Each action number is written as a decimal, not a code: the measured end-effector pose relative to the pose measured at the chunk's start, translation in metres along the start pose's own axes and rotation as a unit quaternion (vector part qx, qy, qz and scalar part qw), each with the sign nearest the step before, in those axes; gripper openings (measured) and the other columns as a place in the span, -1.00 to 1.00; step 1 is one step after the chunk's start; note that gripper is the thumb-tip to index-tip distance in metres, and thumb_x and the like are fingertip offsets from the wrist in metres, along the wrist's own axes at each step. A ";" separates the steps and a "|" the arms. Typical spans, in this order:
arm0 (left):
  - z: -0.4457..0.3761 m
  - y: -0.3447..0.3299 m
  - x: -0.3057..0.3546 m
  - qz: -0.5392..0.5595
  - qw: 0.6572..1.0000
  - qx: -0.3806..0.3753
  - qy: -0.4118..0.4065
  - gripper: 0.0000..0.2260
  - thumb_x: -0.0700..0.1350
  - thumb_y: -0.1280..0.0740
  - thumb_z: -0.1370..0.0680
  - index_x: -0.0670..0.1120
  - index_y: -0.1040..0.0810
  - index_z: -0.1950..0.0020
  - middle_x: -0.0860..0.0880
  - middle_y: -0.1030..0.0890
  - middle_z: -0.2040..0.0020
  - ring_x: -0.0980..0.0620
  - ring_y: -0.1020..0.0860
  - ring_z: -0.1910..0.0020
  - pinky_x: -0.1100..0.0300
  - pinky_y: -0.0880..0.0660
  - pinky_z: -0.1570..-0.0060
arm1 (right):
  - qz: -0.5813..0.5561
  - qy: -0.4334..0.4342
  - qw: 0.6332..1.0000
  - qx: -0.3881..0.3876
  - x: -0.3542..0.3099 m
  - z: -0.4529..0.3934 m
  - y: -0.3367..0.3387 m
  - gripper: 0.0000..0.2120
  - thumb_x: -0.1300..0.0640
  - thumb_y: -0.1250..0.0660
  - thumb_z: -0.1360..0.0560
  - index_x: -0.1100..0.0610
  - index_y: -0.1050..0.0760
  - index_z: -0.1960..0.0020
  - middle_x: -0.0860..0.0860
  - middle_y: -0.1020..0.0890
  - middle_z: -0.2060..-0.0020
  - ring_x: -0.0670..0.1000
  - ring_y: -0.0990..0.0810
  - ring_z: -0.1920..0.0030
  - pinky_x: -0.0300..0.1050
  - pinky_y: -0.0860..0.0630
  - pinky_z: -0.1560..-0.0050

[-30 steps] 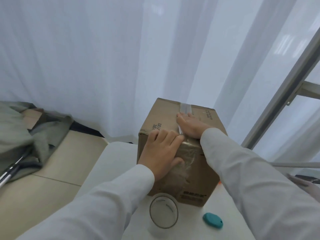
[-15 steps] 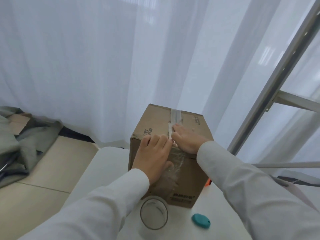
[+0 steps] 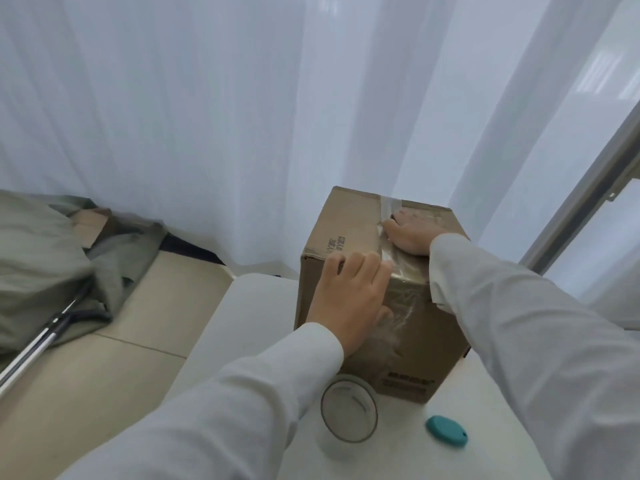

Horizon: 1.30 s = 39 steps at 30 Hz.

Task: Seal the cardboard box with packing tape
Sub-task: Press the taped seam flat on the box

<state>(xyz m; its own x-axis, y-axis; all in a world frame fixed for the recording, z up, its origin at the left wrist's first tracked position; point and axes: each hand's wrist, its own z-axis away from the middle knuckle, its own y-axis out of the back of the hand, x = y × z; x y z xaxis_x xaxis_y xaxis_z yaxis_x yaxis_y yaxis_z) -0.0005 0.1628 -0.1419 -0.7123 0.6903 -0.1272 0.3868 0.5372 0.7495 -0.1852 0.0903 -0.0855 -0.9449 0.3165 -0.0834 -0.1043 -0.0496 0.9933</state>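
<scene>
A brown cardboard box (image 3: 346,233) stands on the white table (image 3: 256,313). A strip of clear packing tape (image 3: 389,206) runs along its top seam and down the near face. My left hand (image 3: 349,299) lies flat over the box's near top edge, fingers spread on the tape. My right hand (image 3: 412,233) presses flat on the tape on top of the box, further back. A roll of clear packing tape (image 3: 349,412) stands on the table in front of the box.
A small teal object (image 3: 446,430) lies on the table right of the roll. White curtains hang behind. On the floor at left lie grey-green cloth (image 3: 41,258) and a metal pole (image 3: 38,348). A metal frame (image 3: 585,181) rises at right.
My right hand has slid away from me along the tape on top of the box. My left hand has stayed on the near edge. The camera view has shifted.
</scene>
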 end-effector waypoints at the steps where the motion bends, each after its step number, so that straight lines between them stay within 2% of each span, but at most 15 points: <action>1: 0.000 0.000 0.000 -0.001 1.000 -0.007 -0.004 -0.44 0.23 -0.47 -0.21 -0.04 -0.53 -0.08 -0.01 -0.57 0.08 -0.04 -0.52 0.13 0.08 -0.22 0.05 | 0.004 0.003 1.000 -0.005 0.001 0.002 0.001 -0.36 -0.19 0.17 -0.48 0.12 -0.23 -0.42 0.03 -0.22 -0.47 0.08 -0.14 -0.47 0.13 -0.08 -0.42; 4: -0.001 0.006 0.001 -0.011 0.999 -0.034 0.003 -0.45 0.24 -0.46 -0.23 -0.05 -0.54 -0.09 -0.01 -0.57 0.06 -0.04 -0.52 0.10 0.09 -0.33 0.03 | 0.021 0.035 0.999 0.004 0.004 0.017 0.001 -0.37 -0.19 0.13 -0.48 0.10 -0.20 -0.43 0.03 -0.21 -0.48 0.09 -0.17 -0.46 0.14 -0.11 -0.38; 7: -0.002 0.009 0.003 0.009 0.998 -0.064 -0.005 -0.45 0.18 -0.31 -0.44 -0.08 -0.35 -0.32 -0.05 -0.45 -0.19 -0.09 -0.40 -0.14 0.05 -0.29 -0.15 | 0.014 0.070 0.997 -0.003 0.002 0.044 0.001 -0.47 -0.12 0.09 -0.53 0.15 -0.26 -0.37 0.08 -0.29 -0.43 0.09 -0.26 -0.39 0.13 -0.15 -0.34; 10: -0.002 0.012 0.003 0.002 0.998 -0.067 -0.003 -0.46 0.17 -0.18 -0.53 -0.07 -0.17 -0.40 -0.06 -0.32 -0.31 -0.10 -0.28 -0.26 0.04 -0.19 -0.24 | -0.035 0.096 0.994 0.037 -0.003 0.080 0.001 -0.56 -0.12 0.11 -0.55 0.13 -0.41 -0.05 0.10 -0.50 -0.13 0.11 -0.45 -0.07 0.11 -0.31 -0.22; 12: -0.003 0.011 0.005 -0.013 0.997 -0.072 -0.009 -0.49 0.16 -0.15 -0.54 -0.08 -0.16 -0.38 -0.07 -0.31 -0.31 -0.10 -0.28 -0.26 0.05 -0.20 -0.23 | -0.029 0.089 0.988 0.122 -0.007 0.108 -0.011 -0.52 -0.19 0.14 -0.55 0.09 -0.43 0.04 0.03 -0.55 0.03 0.08 -0.51 0.04 0.02 -0.41 -0.09; 14: -0.003 0.009 0.005 -0.017 0.996 -0.083 -0.013 -0.51 0.15 -0.14 -0.55 -0.07 -0.14 -0.38 -0.07 -0.30 -0.32 -0.10 -0.27 -0.27 0.04 -0.19 -0.25 | 0.010 0.083 0.964 0.251 -0.005 0.133 -0.032 -0.55 -0.23 0.07 -0.54 0.03 -0.45 -0.05 0.01 -0.59 -0.02 0.07 -0.55 0.00 -0.04 -0.43 -0.08; 15: -0.002 0.008 0.004 -0.015 0.996 -0.082 -0.015 -0.51 0.15 -0.13 -0.56 -0.06 -0.13 -0.39 -0.06 -0.29 -0.33 -0.09 -0.26 -0.29 0.04 -0.18 -0.26 | 0.021 0.087 0.954 0.286 -0.001 0.142 -0.042 -0.57 -0.23 0.00 -0.53 0.01 -0.45 -0.15 0.01 -0.59 -0.10 0.07 -0.54 -0.07 -0.04 -0.42 -0.14; 17: -0.002 0.008 0.003 -0.009 0.997 -0.080 -0.019 -0.51 0.15 -0.12 -0.56 -0.04 -0.12 -0.41 -0.04 -0.28 -0.35 -0.08 -0.25 -0.30 0.04 -0.17 -0.27 | 0.054 0.123 0.938 0.320 0.012 0.151 -0.056 -0.54 -0.22 -0.13 -0.50 0.03 -0.37 -0.26 0.02 -0.55 -0.17 0.09 -0.52 -0.13 -0.03 -0.38 -0.20; 19: -0.003 0.010 0.000 0.007 0.997 -0.081 -0.019 -0.52 0.14 -0.12 -0.57 -0.03 -0.12 -0.42 -0.03 -0.28 -0.34 -0.07 -0.25 -0.30 0.05 -0.16 -0.26 | 0.090 0.149 0.920 0.351 0.026 0.149 -0.066 -0.50 -0.24 -0.15 -0.45 0.03 -0.30 -0.27 0.02 -0.53 -0.14 0.08 -0.51 -0.09 -0.06 -0.34 -0.19; 22: -0.001 0.010 -0.007 0.017 0.997 -0.069 -0.034 -0.52 0.11 -0.18 -0.54 -0.04 -0.19 -0.40 -0.03 -0.36 -0.30 -0.07 -0.31 -0.24 0.07 -0.16 -0.20 | 0.076 0.167 0.911 0.370 0.033 0.146 -0.079 -0.35 -0.29 -0.21 -0.37 0.05 -0.20 -0.32 0.01 -0.36 -0.21 0.05 -0.35 -0.17 -0.04 -0.15 -0.25; 25: 0.007 0.000 -0.015 -0.002 0.997 -0.031 -0.070 -0.29 0.24 -0.37 -0.34 -0.12 -0.26 -0.33 -0.11 -0.47 -0.21 -0.11 -0.36 -0.14 0.03 -0.18 -0.14 | 0.096 0.170 0.902 0.386 0.033 0.144 -0.091 -0.13 -0.33 -0.33 -0.23 0.10 -0.14 -0.36 0.04 -0.25 -0.26 0.10 -0.26 -0.26 0.06 -0.06 -0.33; 28: 0.016 -0.015 -0.016 -0.026 0.996 -0.021 -0.084 -0.01 0.37 -0.37 -0.16 -0.20 -0.18 -0.38 -0.15 -0.30 -0.28 -0.15 -0.27 -0.26 -0.06 -0.14 -0.29 | 0.113 0.158 0.896 0.399 0.031 0.141 -0.092 -0.03 -0.33 -0.38 -0.17 0.11 -0.10 -0.38 0.07 -0.22 -0.28 0.14 -0.21 -0.31 0.09 0.04 -0.38; 31: 0.019 -0.023 -0.012 -0.051 0.996 -0.018 -0.071 0.12 0.32 -0.47 -0.10 -0.21 -0.06 -0.43 -0.14 -0.22 -0.31 -0.18 -0.22 -0.30 -0.09 -0.06 -0.35 | 0.111 0.149 0.896 0.404 0.029 0.141 -0.096 0.06 -0.31 -0.40 -0.14 0.10 0.05 -0.41 0.08 -0.18 -0.32 0.18 -0.16 -0.35 0.08 0.18 -0.39; 35: 0.021 -0.028 -0.008 -0.061 0.996 -0.007 -0.058 0.12 0.23 -0.50 -0.13 -0.20 0.07 -0.42 -0.15 -0.19 -0.33 -0.19 -0.19 -0.32 -0.12 0.01 -0.36 | 0.131 0.136 0.897 0.399 0.028 0.141 -0.102 0.15 -0.31 -0.45 -0.10 0.13 0.13 -0.41 0.10 -0.16 -0.35 0.20 -0.12 -0.37 0.11 0.25 -0.39; 39: 0.021 -0.029 -0.003 -0.052 0.997 0.018 -0.052 0.02 0.17 -0.51 -0.15 -0.25 -0.10 -0.40 -0.17 -0.20 -0.30 -0.22 -0.20 -0.30 -0.17 -0.05 -0.33 | 0.121 0.142 0.892 0.412 0.027 0.141 -0.103 0.13 -0.27 -0.47 -0.13 0.13 0.12 -0.40 0.11 -0.19 -0.31 0.19 -0.16 -0.33 0.11 0.23 -0.39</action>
<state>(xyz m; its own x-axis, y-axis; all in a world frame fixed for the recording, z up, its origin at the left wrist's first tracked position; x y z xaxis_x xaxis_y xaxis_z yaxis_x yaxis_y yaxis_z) 0.0026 0.1556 -0.1768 -0.6855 0.6755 -0.2719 0.3355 0.6244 0.7054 -0.1560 0.2379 -0.1791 -0.9616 0.1324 0.2405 0.2660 0.6665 0.6965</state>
